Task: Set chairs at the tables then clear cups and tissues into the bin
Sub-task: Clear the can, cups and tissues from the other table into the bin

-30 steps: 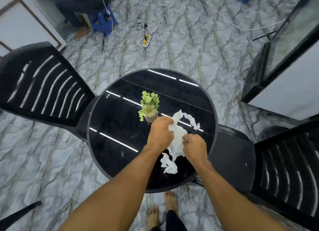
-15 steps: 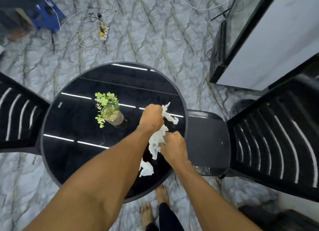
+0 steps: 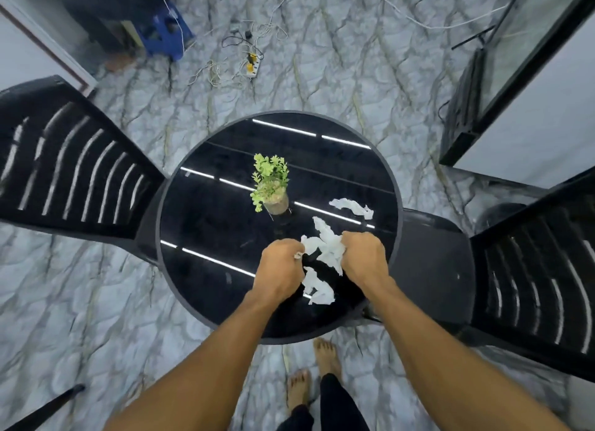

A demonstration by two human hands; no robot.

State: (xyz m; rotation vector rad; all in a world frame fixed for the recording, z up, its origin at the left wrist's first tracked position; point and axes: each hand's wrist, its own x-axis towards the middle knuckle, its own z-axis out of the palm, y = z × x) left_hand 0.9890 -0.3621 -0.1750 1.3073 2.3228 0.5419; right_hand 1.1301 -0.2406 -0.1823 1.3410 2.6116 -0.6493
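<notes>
**A:** Why is the tissue held that way?

**B:** On the near side of the potted plant [image 3: 272, 186], one end of the crumpled tissue [image 3: 328, 250] is pinched by the left hand [image 3: 280, 269]. The rest is bunched in the curled fingers of the right hand [image 3: 363, 256], likely so one wad can be binned. A torn piece [image 3: 317, 290] lies nearer still, and a loose strip [image 3: 351, 208] lies right of the plant.

**A:** And room?

**B:** The left chair [image 3: 74, 173] and right chair [image 3: 531, 269] are tucked against the desk [image 3: 209, 237] either side of the plant. Open floor is left beyond it. No bin is seen.
</notes>
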